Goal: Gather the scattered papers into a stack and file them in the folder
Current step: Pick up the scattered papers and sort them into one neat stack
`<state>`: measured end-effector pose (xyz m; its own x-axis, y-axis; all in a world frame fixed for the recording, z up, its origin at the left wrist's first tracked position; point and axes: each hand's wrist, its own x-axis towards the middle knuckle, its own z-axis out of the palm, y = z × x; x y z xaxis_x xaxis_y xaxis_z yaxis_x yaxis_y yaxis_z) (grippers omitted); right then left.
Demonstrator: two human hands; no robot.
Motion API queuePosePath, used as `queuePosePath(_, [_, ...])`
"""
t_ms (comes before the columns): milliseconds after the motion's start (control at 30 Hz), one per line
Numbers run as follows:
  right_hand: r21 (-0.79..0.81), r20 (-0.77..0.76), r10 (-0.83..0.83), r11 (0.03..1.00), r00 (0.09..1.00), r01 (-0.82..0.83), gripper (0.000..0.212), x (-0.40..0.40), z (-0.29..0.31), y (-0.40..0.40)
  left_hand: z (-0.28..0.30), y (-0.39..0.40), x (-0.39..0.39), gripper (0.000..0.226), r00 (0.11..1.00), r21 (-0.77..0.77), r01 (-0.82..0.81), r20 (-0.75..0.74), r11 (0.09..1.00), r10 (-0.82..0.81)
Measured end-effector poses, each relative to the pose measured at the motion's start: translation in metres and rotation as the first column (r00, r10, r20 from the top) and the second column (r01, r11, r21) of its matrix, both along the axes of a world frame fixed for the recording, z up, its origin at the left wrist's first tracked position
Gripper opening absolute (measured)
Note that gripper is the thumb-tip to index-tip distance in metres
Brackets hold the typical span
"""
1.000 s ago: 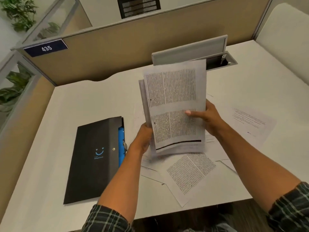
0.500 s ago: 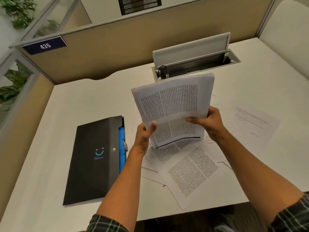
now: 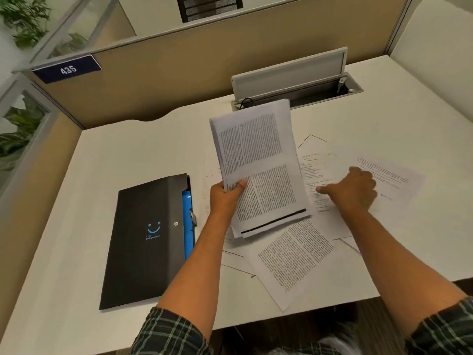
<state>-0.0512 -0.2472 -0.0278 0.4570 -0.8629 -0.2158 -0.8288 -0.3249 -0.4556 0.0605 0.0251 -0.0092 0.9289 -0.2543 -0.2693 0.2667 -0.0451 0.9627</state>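
Observation:
My left hand (image 3: 226, 194) grips a stack of printed papers (image 3: 258, 162) by its left edge and holds it tilted above the desk. My right hand (image 3: 352, 189) lies palm down on loose sheets (image 3: 314, 162) to the right of the stack, thumb stretched toward the stack; its fingertips are hidden. Another printed sheet (image 3: 294, 257) lies askew near the front edge, and one more sheet (image 3: 394, 178) rests at the far right. The black folder (image 3: 143, 242) with a blue smiley lies shut to the left, blue pockets showing at its right edge.
The white desk (image 3: 128, 155) is boxed in by beige partition walls (image 3: 179, 73). An open cable tray with a raised lid (image 3: 291, 75) sits behind the papers. The desk's front edge runs just below the loose sheets.
My right hand let go of the stack and dropped to the loose sheets on the right. The stack, now in my left hand only, swung upright again.

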Motion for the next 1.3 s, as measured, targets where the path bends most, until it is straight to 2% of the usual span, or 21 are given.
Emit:
queuePosePath(33, [-0.037,-0.104,0.006,0.999,0.995,-0.01,0.116,-0.004,-0.001,-0.001,-0.002,0.003,0.0,0.013,1.0,0.004,-0.007,-0.028,1.0,0.007])
queuePosePath(100, [-0.047,-0.207,0.002,0.999,0.978,-0.012,0.12,-0.01,-0.003,-0.003,-0.005,0.009,-0.001,0.016,0.997,0.009,-0.015,-0.076,1.0,0.015])
queuePosePath(200, [-0.005,-0.252,-0.008,1.0,0.968,0.007,0.122,-0.014,0.0,-0.006,-0.008,0.014,-0.004,0.026,0.993,0.022,-0.014,-0.113,1.0,0.016])
queuePosePath(300, [0.009,-0.278,0.005,1.0,0.961,-0.003,0.122,-0.015,0.005,-0.011,-0.006,0.014,-0.007,0.026,0.989,0.009,-0.024,-0.149,1.0,0.025])
queuePosePath(433, [-0.006,-0.271,-0.013,1.0,0.962,0.011,0.118,-0.016,0.009,-0.02,-0.004,0.012,-0.012,0.026,0.981,-0.011,-0.043,-0.188,0.999,0.04])
queuePosePath(567, [-0.018,-0.27,-0.029,1.0,0.963,0.025,0.119,-0.016,0.009,-0.022,-0.002,0.013,-0.017,0.036,0.975,-0.015,-0.068,-0.215,0.998,0.064])
queuePosePath(733, [0.037,-0.251,-0.036,0.998,0.967,0.047,0.117,-0.015,0.013,-0.03,-0.002,0.019,-0.021,0.042,0.962,-0.023,-0.112,-0.254,0.993,0.103])
queuePosePath(833, [0.125,-0.211,-0.053,0.989,0.976,0.081,0.111,-0.015,0.013,-0.036,-0.001,0.023,-0.023,0.029,0.958,-0.038,-0.119,-0.267,0.992,0.105])
queuePosePath(933, [0.177,-0.196,-0.014,0.983,0.98,0.05,0.096,-0.015,0.012,-0.038,0.0,0.026,-0.023,0.02,0.958,-0.038,-0.12,-0.267,0.992,0.106])
queuePosePath(1033, [0.225,-0.082,0.025,0.974,0.996,-0.006,0.073,-0.017,0.011,-0.036,-0.001,0.029,-0.023,0.024,0.955,-0.045,-0.135,-0.273,0.99,0.118])
queuePosePath(1133, [0.166,0.131,0.043,0.984,0.99,-0.065,0.049,-0.019,0.018,-0.033,-0.001,0.032,-0.022,0.036,0.954,-0.045,-0.145,-0.27,0.988,0.127])
queuePosePath(1200, [0.079,0.294,0.073,0.992,0.953,-0.1,0.035,-0.016,0.031,-0.032,-0.002,0.034,-0.023,0.038,0.954,-0.045,-0.14,-0.275,0.989,0.123])
queuePosePath(1300, [-0.043,0.541,0.112,0.993,0.834,-0.106,0.03,-0.006,0.063,-0.029,-0.004,0.034,-0.023,0.04,0.949,-0.034,-0.148,-0.285,0.988,0.132])
